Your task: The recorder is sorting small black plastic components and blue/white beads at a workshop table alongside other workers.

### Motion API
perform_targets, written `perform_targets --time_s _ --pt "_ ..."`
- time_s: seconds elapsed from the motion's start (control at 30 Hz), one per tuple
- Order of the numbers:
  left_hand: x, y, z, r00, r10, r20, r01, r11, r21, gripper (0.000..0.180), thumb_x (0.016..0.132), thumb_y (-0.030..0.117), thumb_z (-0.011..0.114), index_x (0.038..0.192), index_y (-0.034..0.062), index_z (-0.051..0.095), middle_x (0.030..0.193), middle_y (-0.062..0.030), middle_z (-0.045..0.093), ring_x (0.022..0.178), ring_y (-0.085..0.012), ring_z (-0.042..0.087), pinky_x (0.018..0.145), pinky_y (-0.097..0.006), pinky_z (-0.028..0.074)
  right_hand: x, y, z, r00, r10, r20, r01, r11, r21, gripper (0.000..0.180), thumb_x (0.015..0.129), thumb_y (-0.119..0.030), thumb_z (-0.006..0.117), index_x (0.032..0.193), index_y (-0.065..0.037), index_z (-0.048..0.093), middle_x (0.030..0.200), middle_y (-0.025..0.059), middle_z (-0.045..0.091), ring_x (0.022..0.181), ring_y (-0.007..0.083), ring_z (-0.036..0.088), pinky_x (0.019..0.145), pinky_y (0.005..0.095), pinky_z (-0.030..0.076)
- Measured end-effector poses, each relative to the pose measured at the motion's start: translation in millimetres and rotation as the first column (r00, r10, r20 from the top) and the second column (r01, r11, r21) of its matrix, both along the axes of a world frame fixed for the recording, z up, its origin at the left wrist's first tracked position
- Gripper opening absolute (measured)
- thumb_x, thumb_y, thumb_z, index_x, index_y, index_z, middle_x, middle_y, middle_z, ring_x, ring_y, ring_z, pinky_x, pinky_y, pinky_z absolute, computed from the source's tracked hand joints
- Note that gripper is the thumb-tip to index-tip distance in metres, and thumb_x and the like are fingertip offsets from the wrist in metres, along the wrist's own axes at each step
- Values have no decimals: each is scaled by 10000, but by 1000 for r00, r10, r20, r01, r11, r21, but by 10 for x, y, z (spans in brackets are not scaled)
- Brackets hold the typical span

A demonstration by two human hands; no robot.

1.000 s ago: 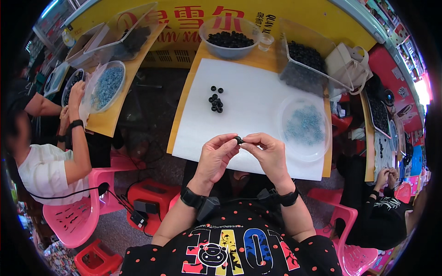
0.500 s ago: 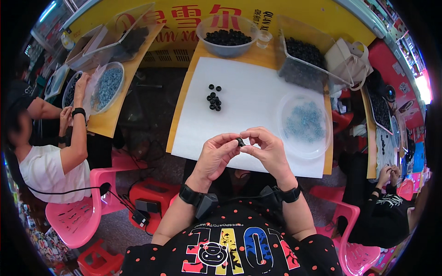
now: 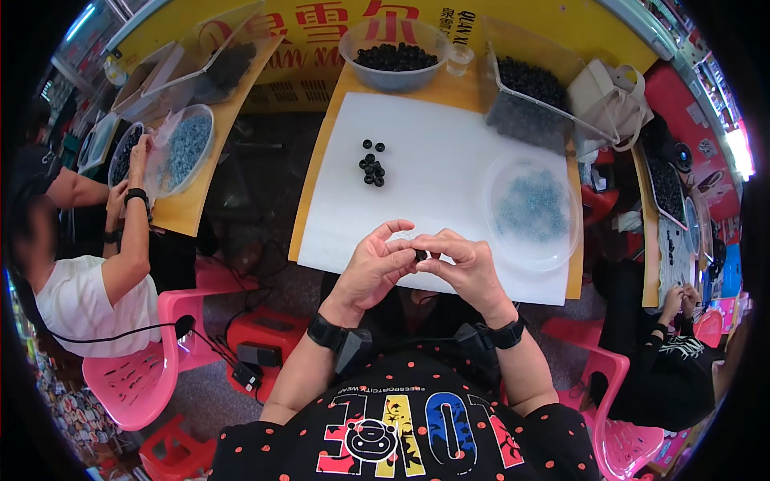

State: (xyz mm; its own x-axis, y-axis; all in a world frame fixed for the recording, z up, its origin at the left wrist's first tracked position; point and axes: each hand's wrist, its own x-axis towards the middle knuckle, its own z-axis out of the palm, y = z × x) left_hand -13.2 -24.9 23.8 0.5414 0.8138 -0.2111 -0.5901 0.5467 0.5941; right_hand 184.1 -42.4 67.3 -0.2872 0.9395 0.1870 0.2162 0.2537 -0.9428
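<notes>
Just over the near edge of the white sheet (image 3: 437,160), both my hands meet at one small black round piece (image 3: 420,255). My left hand (image 3: 375,264) grips it between thumb and fingers. My right hand (image 3: 461,264) pinches it from the other side, its fingertips covering much of the piece. Several similar black round pieces (image 3: 371,170) lie loose on the sheet, left of its middle. Right of my hands is a clear round tray (image 3: 491,232) with many tiny pale-blue translucent parts (image 3: 532,204).
At the table's far side stand a round tub (image 3: 393,80) of black pieces, a small clear cup (image 3: 459,60) and a clear bin (image 3: 525,124) of black pieces. A cream bag (image 3: 605,104) sits beside the bin. People work at tables left (image 3: 96,280) and right (image 3: 666,361).
My right fingers have shifted left and closed further over the black piece. My left index finger has lifted away from it. The loose pieces stay in place on the sheet.
</notes>
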Motion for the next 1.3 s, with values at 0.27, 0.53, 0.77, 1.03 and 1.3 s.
perform_targets --time_s 0.27,0.53,0.77,1.03,1.3 --pt "46 30 27 997 75 2 -74 997 -12 537 917 29 701 1356 4 393 1095 -134 691 984 -178 685 874 -316 573 -93 41 -150 991 -118 68 98 964 248 429 770 -18 787 1184 -97 712 1100 71 743 833 196 684 709 290 566" --pt "118 17 54 997 73 13 -72 996 -60 602 905 63 727 1384 -4 369 1080 -112 682 999 -182 675 882 -306 569 -88 3 -114 970 -193 148 141 942 306 393 753 -36 791 1135 -99 724 1068 43 742 837 201 675 696 298 570" --pt "184 247 -154 918 210 -335 -130 960 246 579 895 -33 689 1381 -12 375 984 -98 704 895 -142 679 819 -264 551 94 288 -338 958 -197 207 115 929 351 334 749 -60 799 1075 -102 742 1111 47 707 1029 248 618 864 358 536" --pt "327 112 -323 483 572 -663 222 653 724 666 841 33 740 1409 66 393 969 -94 731 828 -213 696 772 -313 556 276 359 -475 907 -61 417 32 997 76 501 760 -124 772 1245 -106 645 1078 57 634 914 233 553 827 330 485" --pt "388 108 -368 492 591 -640 178 651 738 635 836 -23 702 1388 56 397 982 -174 684 896 -326 697 764 -394 559 -408 809 -355 969 -219 -114 223 975 19 501 997 -312 571 1417 -50 492 1154 68 599 1005 174 522 957 321 433"
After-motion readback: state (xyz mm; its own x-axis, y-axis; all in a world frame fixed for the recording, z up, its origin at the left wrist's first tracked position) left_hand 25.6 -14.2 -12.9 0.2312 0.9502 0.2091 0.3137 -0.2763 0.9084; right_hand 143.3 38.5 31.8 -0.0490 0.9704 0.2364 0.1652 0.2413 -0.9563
